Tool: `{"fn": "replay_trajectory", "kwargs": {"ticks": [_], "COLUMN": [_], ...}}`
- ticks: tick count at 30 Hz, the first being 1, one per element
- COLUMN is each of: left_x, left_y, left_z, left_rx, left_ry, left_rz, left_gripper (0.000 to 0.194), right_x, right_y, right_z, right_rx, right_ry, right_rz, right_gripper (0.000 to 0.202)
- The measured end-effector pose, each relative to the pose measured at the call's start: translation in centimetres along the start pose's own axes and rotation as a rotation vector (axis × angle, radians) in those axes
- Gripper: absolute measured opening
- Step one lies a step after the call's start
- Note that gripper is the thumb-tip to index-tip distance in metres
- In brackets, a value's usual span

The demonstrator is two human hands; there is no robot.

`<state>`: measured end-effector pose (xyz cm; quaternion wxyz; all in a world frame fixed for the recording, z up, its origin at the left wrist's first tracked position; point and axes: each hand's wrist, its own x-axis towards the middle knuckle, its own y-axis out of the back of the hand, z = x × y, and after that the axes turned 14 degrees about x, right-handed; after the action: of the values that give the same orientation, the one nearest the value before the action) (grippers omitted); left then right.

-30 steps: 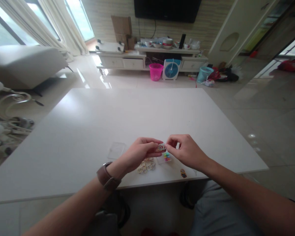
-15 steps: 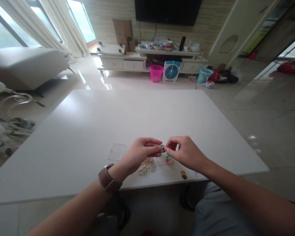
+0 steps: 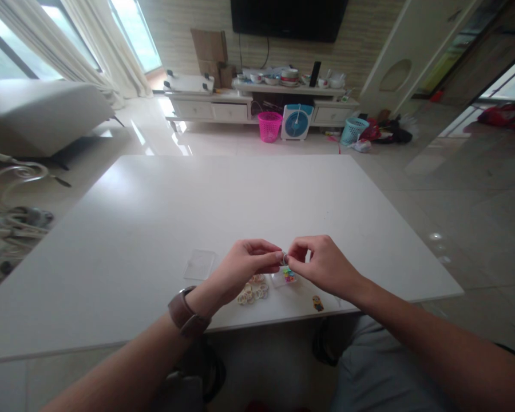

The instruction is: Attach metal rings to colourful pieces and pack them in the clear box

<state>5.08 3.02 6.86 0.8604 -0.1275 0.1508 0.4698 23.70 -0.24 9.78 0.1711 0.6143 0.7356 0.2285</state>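
My left hand (image 3: 252,260) and my right hand (image 3: 321,260) meet above the near part of the table, fingers pinched. Between their fingertips is a small pale ring-shaped band (image 3: 285,259), partly covered by the fingers. Below them stands a clear plastic box (image 3: 278,280) with small bright multicoloured pieces (image 3: 289,276) in it. Beside the box, under my left hand, lies a heap of small cream and pinkish ring bands (image 3: 252,293). A flat clear lid (image 3: 199,264) lies to the left of my left hand.
The white table (image 3: 223,194) spreads out in front of me. Near its front edge lies a small yellow and blue cartoon figure (image 3: 317,303). Beyond the table stand a pink basket (image 3: 269,127), a blue and white fan (image 3: 296,122) and a light-blue basket (image 3: 353,131).
The whole view has shifted slightly, so things appear a little further left. Both hands keep their pinch on the small ring band, with hardly any finger movement.
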Motion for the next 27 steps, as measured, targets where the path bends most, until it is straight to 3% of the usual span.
{"fn": "replay_trajectory", "kwargs": {"ticks": [19, 27], "left_x": [0.0, 0.6], "left_y": [-0.2, -0.2], "left_z": [0.1, -0.3], "left_rx": [0.131, 0.285], "left_ry": [-0.137, -0.218], "left_rz": [0.102, 0.166], "left_gripper": [0.034, 0.03], "right_x": [0.1, 0.5], "right_y": [0.1, -0.4], "right_z": [0.1, 1.0], "right_rx": [0.018, 0.021], "right_ry": [0.081, 0.13], "right_rz": [0.035, -0.059], "right_gripper": [0.005, 0.011]}}
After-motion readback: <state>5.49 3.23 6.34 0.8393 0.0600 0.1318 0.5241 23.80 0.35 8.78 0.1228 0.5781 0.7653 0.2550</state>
